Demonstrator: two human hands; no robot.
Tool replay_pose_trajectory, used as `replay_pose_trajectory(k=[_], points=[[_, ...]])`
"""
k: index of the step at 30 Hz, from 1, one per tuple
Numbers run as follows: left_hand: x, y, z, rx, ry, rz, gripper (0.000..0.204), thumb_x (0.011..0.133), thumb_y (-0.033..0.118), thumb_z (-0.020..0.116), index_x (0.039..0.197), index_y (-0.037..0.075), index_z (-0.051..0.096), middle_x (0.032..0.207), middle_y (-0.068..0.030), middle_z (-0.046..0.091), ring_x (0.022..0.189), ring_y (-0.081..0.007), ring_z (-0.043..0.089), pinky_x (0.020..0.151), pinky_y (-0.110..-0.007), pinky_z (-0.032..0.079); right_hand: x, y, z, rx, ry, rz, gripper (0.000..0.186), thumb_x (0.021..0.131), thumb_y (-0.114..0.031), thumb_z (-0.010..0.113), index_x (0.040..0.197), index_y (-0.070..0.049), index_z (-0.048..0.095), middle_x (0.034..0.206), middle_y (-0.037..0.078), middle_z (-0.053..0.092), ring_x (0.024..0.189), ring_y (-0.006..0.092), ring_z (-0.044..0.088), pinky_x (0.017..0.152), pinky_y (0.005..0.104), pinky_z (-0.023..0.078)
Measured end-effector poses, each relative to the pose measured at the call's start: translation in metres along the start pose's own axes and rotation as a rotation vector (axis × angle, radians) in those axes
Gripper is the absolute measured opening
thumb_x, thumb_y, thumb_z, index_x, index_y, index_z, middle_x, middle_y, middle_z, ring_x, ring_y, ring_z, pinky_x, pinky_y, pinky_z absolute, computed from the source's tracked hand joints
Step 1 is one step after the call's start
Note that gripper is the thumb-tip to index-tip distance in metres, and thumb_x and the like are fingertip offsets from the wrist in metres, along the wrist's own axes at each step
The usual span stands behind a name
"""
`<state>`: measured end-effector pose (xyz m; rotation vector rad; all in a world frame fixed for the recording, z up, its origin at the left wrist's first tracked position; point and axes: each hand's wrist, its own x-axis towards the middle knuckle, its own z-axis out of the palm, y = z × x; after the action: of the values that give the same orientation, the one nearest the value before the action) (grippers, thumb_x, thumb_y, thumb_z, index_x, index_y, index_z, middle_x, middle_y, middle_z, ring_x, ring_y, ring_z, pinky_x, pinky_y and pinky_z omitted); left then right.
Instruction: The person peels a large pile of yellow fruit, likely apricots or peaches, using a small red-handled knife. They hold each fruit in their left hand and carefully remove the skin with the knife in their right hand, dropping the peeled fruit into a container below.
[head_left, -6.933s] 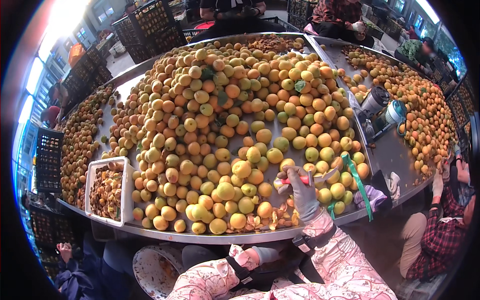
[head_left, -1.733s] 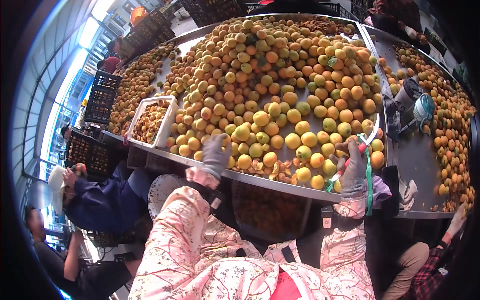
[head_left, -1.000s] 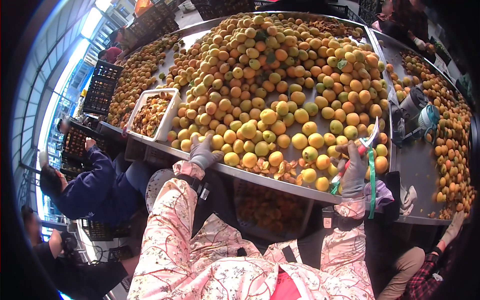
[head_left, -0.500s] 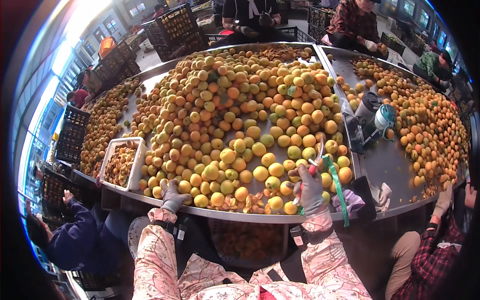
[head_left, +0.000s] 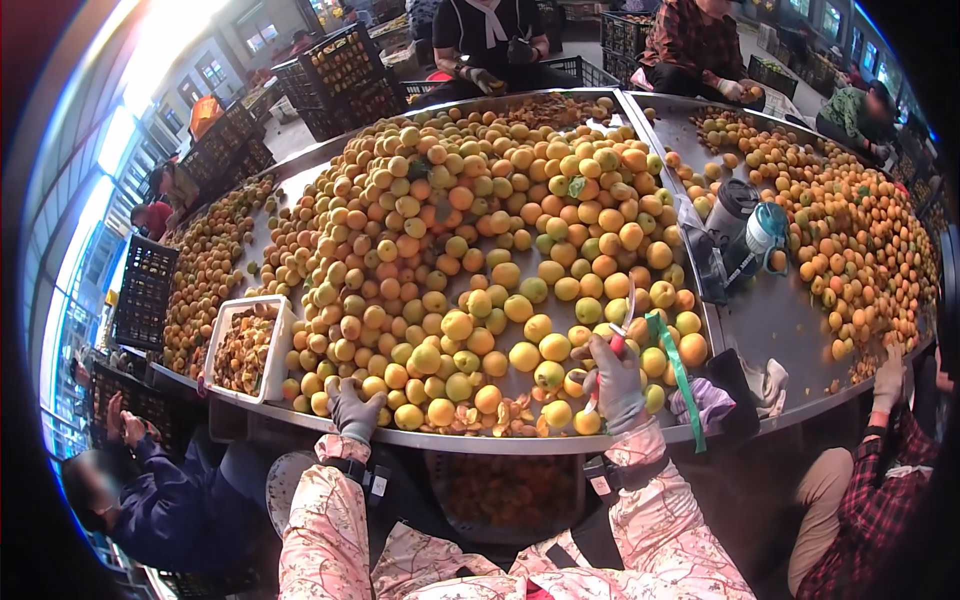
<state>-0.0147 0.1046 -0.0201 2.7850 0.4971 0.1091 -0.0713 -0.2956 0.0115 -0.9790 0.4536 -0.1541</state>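
A wide heap of yellow-orange apricots (head_left: 430, 230) covers the metal table (head_left: 730, 310) before me. My left hand (head_left: 354, 410), in a grey glove, is at the near edge of the heap, next to several apricots. Its fingers are apart, and no fruit shows between them. My right hand (head_left: 618, 385), gloved alike, is closed around red-handled pruning shears (head_left: 617, 342), whose curved metal blade points away from me over the fruit. Beside that hand hangs a green strap (head_left: 680, 385). Torn apricot pieces (head_left: 508, 418) lie between my hands at the rim.
A white basket (head_left: 284, 345) of apricot pieces stands left of my left hand. Right of the metal divider (head_left: 668, 190) are a tumbler (head_left: 733, 208), a teal-lidded bottle (head_left: 765, 232) and more apricots. A purple cloth (head_left: 705, 400) lies near the right rim. Co-workers sit around the table.
My left hand has drawn slightly toward me, its fingers less spread over the fruit. My right hand keeps the shears in nearly the same place. The person at left has brought their hands together.
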Motion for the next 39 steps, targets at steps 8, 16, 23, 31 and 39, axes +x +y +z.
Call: replay_pose_trajectory(k=[8, 16, 23, 31, 39], points=[[0.001, -0.005, 0.004, -0.029, 0.041, 0.048, 0.06, 0.062, 0.035, 0.079, 0.111, 0.009, 0.057, 0.131, -0.0178, 0.038, 0.115, -0.0376, 0.045, 0.097, -0.042, 0.04, -0.003, -0.003, 0.003, -0.027, -0.024, 0.011, 0.019, 0.091, -0.024, 0.06, 0.092, -0.006, 0.055, 0.079, 0.009, 0.065, 0.039, 0.0069, 0.047, 0.046, 0.0237, 0.051], [0.004, -0.005, 0.006, -0.041, -0.022, 0.015, 0.062, 0.063, 0.038, 0.078, 0.114, 0.011, 0.056, 0.138, -0.0174, 0.031, 0.116, -0.0405, 0.041, 0.098, -0.045, 0.038, -0.001, 0.001, 0.0, 0.003, -0.026, 0.025, 0.02, 0.091, -0.024, 0.06, 0.092, -0.005, 0.056, 0.079, 0.009, 0.065, 0.038, 0.0067, 0.046, 0.045, 0.0226, 0.05], [0.006, -0.011, 0.011, -0.032, 0.008, 0.026, 0.063, 0.062, 0.038, 0.078, 0.114, 0.01, 0.055, 0.136, -0.0171, 0.033, 0.117, -0.0403, 0.041, 0.098, -0.045, 0.038, -0.001, 0.007, 0.002, -0.004, -0.039, 0.026, 0.022, 0.091, -0.024, 0.06, 0.099, -0.004, 0.058, 0.079, 0.008, 0.065, 0.037, 0.0075, 0.048, 0.049, 0.0241, 0.051], [0.0, -0.005, 0.009, -0.02, 0.122, 0.097, 0.054, 0.062, 0.031, 0.08, 0.106, 0.008, 0.058, 0.122, -0.0178, 0.043, 0.11, -0.036, 0.048, 0.094, -0.04, 0.041, 0.001, 0.016, 0.002, -0.03, -0.061, 0.029, 0.023, 0.091, -0.024, 0.06, 0.098, -0.003, 0.058, 0.081, 0.009, 0.065, 0.038, 0.0072, 0.048, 0.051, 0.0253, 0.053], [0.003, -0.002, 0.006, -0.055, 0.04, 0.051, 0.058, 0.061, 0.037, 0.079, 0.108, 0.009, 0.058, 0.133, -0.0175, 0.037, 0.113, -0.0379, 0.045, 0.096, -0.043, 0.04, -0.003, 0.015, 0.007, -0.091, -0.073, 0.048, 0.023, 0.092, -0.025, 0.058, 0.091, -0.002, 0.059, 0.082, 0.01, 0.065, 0.038, 0.0075, 0.048, 0.052, 0.0261, 0.055]])
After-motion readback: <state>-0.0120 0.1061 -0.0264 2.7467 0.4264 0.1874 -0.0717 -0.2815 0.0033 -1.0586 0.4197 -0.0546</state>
